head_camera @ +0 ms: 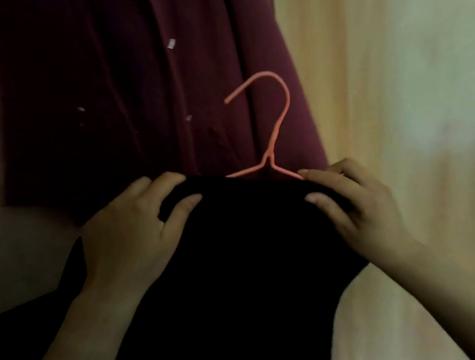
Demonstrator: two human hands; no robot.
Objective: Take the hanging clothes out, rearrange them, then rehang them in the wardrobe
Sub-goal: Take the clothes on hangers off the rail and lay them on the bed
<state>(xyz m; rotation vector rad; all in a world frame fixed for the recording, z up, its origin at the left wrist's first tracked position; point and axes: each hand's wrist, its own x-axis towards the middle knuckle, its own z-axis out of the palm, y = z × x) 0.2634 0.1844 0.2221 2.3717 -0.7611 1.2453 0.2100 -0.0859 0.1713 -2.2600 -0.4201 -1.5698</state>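
Both hands, left hand (pixel 132 228) and right hand (pixel 356 207), are gripping the shoulders of a soft, limp black garment (pixel 250 252) draped on a thin pink hanger (pixel 273 131) before the maroon clothes (pixel 105 99), and the stiff hook is probably offering the surest hold.

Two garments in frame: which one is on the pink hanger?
The black garment, gripped at its shoulders by the left hand and right hand, carries the pink hanger. The maroon garment hangs behind it, untouched.
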